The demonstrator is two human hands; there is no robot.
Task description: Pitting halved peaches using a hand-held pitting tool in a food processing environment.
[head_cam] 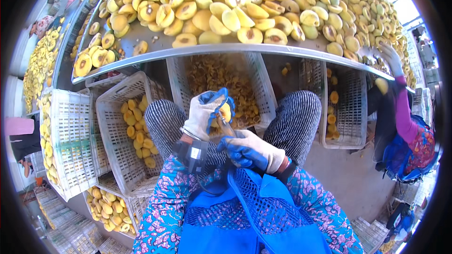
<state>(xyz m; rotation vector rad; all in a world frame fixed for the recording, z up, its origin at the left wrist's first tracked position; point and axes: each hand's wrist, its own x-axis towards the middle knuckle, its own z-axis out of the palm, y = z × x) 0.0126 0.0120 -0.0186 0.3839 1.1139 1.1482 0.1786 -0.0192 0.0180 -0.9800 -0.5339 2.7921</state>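
Note:
My left hand (202, 113), in a white work glove with blue coated fingers, holds a yellow peach half (225, 111) cut side toward me. In a like glove, my right hand (252, 150) grips the wooden handle of a small pitting tool (226, 127). The tool's metal tip meets the cut face of the peach; its exact shape is too small to tell. Both hands are between my knees, over a white plastic crate (263, 77) of peach scraps and pits. Beyond them, halved peaches (229, 17), many with pits, lie heaped on a metal table (159, 52).
A tilted crate (106, 130) at my left holds peach halves (139, 132). Another crate (72, 144) is beside it. On the right is a crate (348, 113) with some halves. A co-worker's gloved hand (392, 58) reaches to the table's right end.

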